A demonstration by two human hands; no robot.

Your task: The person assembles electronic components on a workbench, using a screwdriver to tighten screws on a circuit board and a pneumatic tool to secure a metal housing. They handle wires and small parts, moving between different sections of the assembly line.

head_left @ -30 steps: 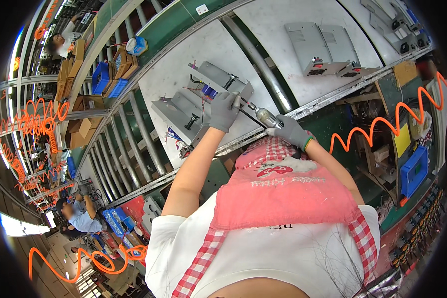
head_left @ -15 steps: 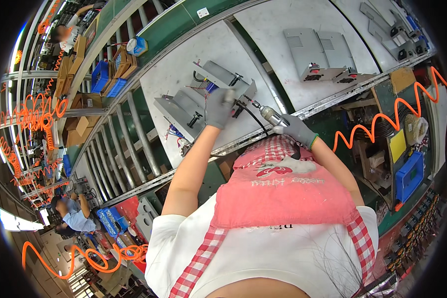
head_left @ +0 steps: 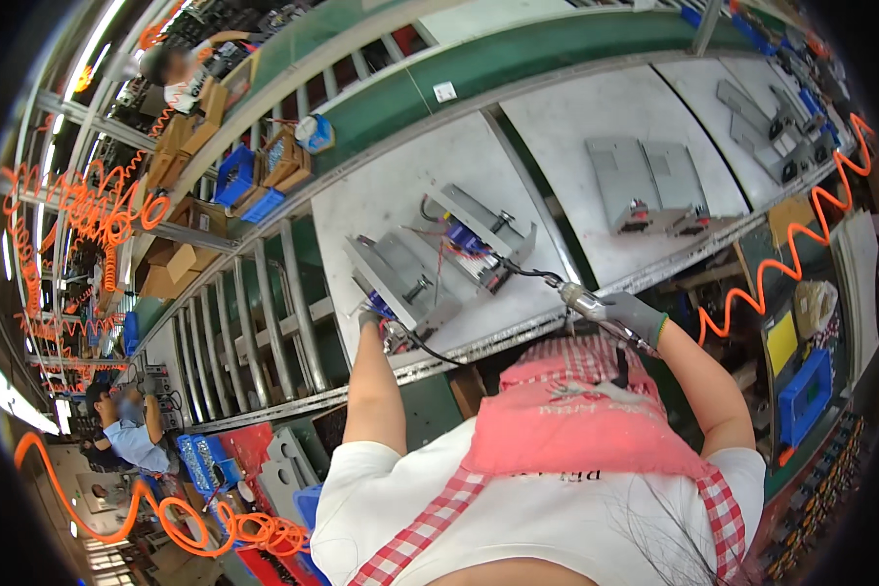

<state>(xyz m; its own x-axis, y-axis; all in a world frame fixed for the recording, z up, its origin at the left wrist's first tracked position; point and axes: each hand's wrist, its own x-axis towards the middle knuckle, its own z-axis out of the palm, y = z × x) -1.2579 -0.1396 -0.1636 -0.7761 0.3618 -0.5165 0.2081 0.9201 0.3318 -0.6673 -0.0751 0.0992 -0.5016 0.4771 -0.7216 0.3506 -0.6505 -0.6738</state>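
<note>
Two grey sheet-metal housings with wires and black fittings lie on the white board [head_left: 361, 210] before me. My left hand [head_left: 367, 319], gloved in grey, is at the near left end of the left housing [head_left: 409, 283]; its fingers are mostly hidden behind the metal and wiring. In my right hand [head_left: 637, 317], also gloved, is a silver powered screwdriver [head_left: 582, 301], its tip pointing left toward the right housing [head_left: 481, 227]. A black cable [head_left: 532, 272] runs from that housing toward the tool. Whether the tip touches anything, I cannot tell.
Further right, two grey panels [head_left: 645, 181] lie on another board, with more metal parts [head_left: 767, 127] beyond. An orange coiled hose [head_left: 786, 269] hangs at the right. Metal rollers [head_left: 264, 308] are to the left, and blue bins [head_left: 236, 174] stand beyond. Co-workers [head_left: 132, 430] are at the left.
My left hand has moved from the right housing to the near left end of the left one. My right hand, with the screwdriver, has drawn back from the right housing. The view has shifted.
</note>
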